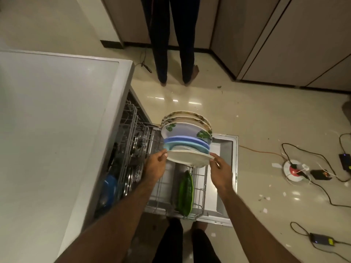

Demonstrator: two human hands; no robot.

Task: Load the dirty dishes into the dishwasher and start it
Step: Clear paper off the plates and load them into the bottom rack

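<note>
You hold the white plate [190,157] by its two opposite edges. Your left hand [154,165] has its fingers curled onto the plate's left rim, and your right hand [221,170] pinches the right rim between thumb and fingers. The plate is tilted over the far half of the lower rack [201,186]. It is the nearest in a row of plates standing there on edge. Whether its bottom edge already sits between the rack's tines cannot be told.

Just behind it in the rack lean two blue plates [187,142], and behind those the leaf-patterned plates [185,130] at the rack's far end. In the near half of the rack a green dish [186,192] stands on edge, well apart from the row.

The rack is pulled out over the open dishwasher door [226,149], which lies flat beneath it. To the left of the rack and higher up, the upper rack [131,130] shows steel dishes [133,173] and a blue item [110,186]. The dishwasher's grey top [57,120] covers it further left.

Beyond the rack's far end another person's legs [174,44] stand on the pale floor [266,114], facing the cabinets [284,44]. To the right of the rack, well apart, a round socket unit [293,170] lies on the floor with black cables [322,188] trailing from it.
</note>
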